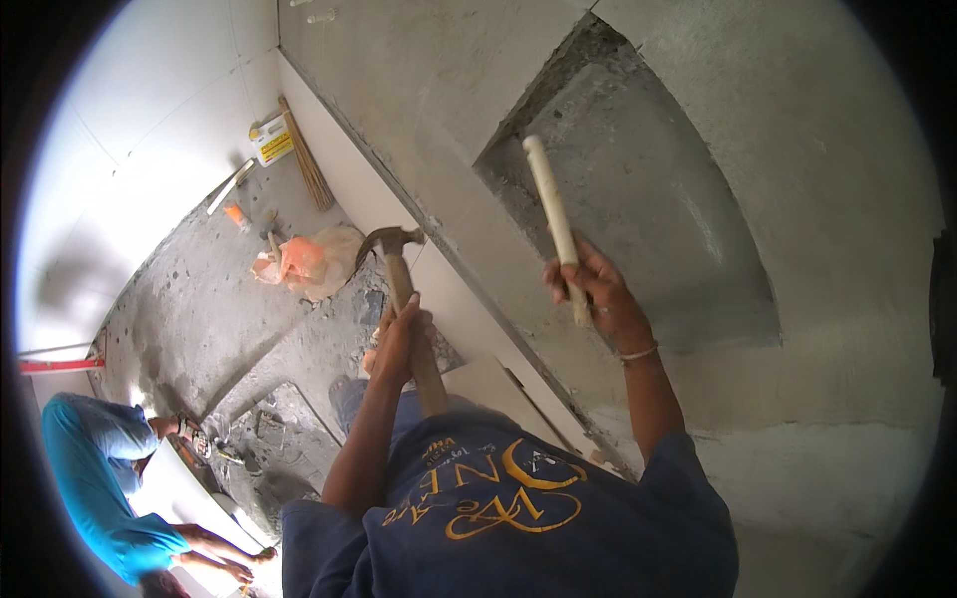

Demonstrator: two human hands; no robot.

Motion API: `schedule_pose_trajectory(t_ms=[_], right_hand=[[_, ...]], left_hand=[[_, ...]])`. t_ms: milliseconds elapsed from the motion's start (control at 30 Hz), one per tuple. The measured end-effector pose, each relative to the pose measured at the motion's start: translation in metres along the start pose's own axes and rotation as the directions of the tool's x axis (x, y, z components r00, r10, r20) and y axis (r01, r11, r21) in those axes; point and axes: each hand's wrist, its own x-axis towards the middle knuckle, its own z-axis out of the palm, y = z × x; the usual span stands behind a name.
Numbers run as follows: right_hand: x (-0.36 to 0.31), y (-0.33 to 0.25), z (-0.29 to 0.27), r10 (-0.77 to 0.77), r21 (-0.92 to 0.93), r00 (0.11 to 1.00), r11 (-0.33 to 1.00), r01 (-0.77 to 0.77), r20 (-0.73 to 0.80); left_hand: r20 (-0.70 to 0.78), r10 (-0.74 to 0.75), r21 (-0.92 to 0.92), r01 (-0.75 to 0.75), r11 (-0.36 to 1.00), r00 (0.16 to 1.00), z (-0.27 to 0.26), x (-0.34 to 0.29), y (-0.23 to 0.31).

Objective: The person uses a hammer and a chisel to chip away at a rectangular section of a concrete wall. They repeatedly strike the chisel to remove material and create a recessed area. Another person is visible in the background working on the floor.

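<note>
My left hand [397, 342] is wrapped round the wooden handle of a claw hammer [399, 274], whose metal head points up and away from me. In my right hand [605, 297] is a pale off-white rod [549, 194], gripped near its lower end and slanting up to the left. The rod's far end shows in front of a rectangular recess [658, 199] cut into the grey cement surface. The recess has a rough, chipped upper left edge and a smoother inside. Hammer and rod are apart from each other.
On the floor to the left lie a crumpled plastic bag [317, 261], a white jug [270, 142] with a yellow label and a bundle of thin sticks [305, 159]. A co-worker in a turquoise shirt [95, 498] bends over at the lower left. A pale ledge [449, 284] runs below the cement surface.
</note>
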Motion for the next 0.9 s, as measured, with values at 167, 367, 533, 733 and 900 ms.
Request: schedule_pose_trajectory(t_ms=[167,367,533,733,900], right_hand=[[0.040,-0.025,-0.032,-0.047,0.327,0.990,0.945,0.001,0.133],[0.039,-0.081,-0.020,-0.099,-0.060,0.994,0.994,0.096,-0.054],[0.035,-0.118,-0.034,-0.096,-0.295,0.993,0.953,0.071,-0.069],[0.034,-0.124,-0.042,-0.109,-0.208,0.988,0.975,0.084,-0.113],[0.029,-0.151,-0.044,-0.067,-0.366,0.984,0.931,0.002,-0.167]], left_hand=[[0.082,-0.060,0.023,0.059,0.998,0.995,0.036,0.013,0.000],[0.285,-0.073,-0.432,0.196,0.881,0.956,0.078,0.033,-0.002],[0.424,-0.101,-0.496,0.324,0.805,0.900,0.109,0.029,0.001],[0.499,-0.101,-0.534,0.397,0.747,0.861,0.145,0.031,-0.002],[0.549,-0.058,-0.615,0.450,0.647,0.834,0.169,0.041,0.006]])
